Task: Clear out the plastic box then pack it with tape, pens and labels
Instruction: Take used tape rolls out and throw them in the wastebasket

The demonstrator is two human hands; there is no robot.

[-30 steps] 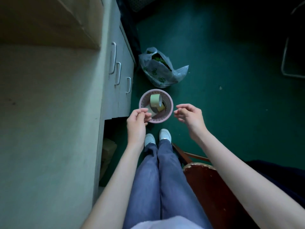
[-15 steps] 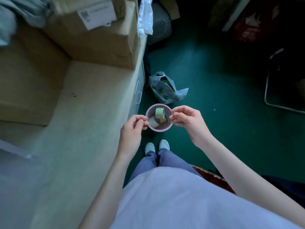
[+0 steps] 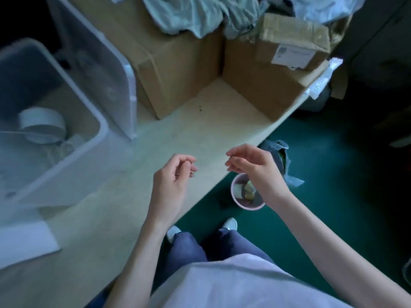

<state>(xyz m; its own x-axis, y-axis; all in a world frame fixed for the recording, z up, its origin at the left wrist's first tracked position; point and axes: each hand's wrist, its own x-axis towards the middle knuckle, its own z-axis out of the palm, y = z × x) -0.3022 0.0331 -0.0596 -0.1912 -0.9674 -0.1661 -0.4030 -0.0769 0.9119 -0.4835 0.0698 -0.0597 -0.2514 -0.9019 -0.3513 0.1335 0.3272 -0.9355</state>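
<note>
I read this as partway through. The clear, rounded-corner plastic storage box (image 3: 55, 121) sits on the pale wooden desk (image 3: 200, 121) with its translucent lid (image 3: 97, 70) propped upright just behind it. Inside the box lies a white roll of tape (image 3: 41, 124), with what looks like some clear wrapping beside it, too blurred to name. I see no pens or labels in it, so that packing looks still to do. On the green floor, off the desk's edge and well away from the box, stands a small pink round basket (image 3: 246, 204) with pale tape rolls in it. My left hand (image 3: 173, 181) hovers over the desk, fingers loosely curled; whether it pinches something tiny I cannot tell. My right hand (image 3: 253, 167) hangs above the basket, relaxed, holding nothing.
</note>
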